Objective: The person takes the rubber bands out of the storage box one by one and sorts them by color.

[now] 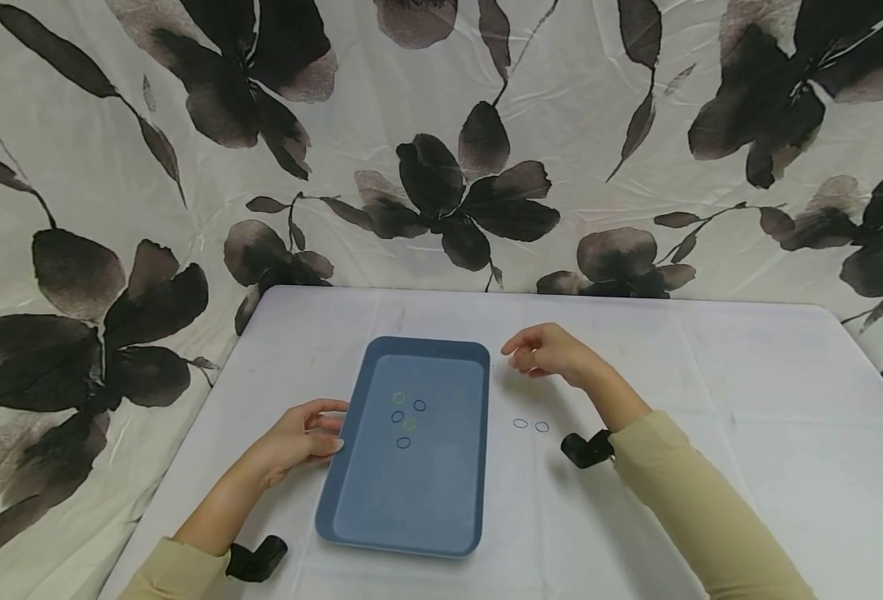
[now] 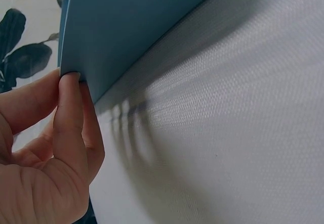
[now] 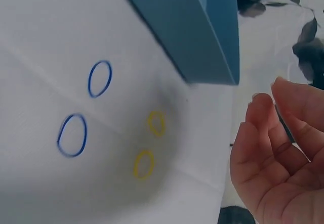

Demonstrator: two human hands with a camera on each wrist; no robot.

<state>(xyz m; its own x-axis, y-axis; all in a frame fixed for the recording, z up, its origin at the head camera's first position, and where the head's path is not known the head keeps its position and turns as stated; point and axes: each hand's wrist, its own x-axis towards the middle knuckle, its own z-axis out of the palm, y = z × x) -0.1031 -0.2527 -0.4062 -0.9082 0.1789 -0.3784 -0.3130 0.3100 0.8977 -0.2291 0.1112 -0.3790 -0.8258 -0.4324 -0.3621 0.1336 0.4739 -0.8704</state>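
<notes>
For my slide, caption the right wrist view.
Two blue rings and two yellow rings lie on a white tabletop beside a blue tray, the right hand loosely curled nearby.

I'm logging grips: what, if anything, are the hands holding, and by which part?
The left hand holds the blue tray by the rim of its left long side; the right hand holds nothing that shows.

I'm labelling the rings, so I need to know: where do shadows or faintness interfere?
Head: the yellow rings look faint in the tray, and a soft shadow lies below the right hand. Left wrist: the left hand casts finger shadows on the table. Right wrist: shadow dims the table around the yellow rings; the blue rings lie in brighter light.
</notes>
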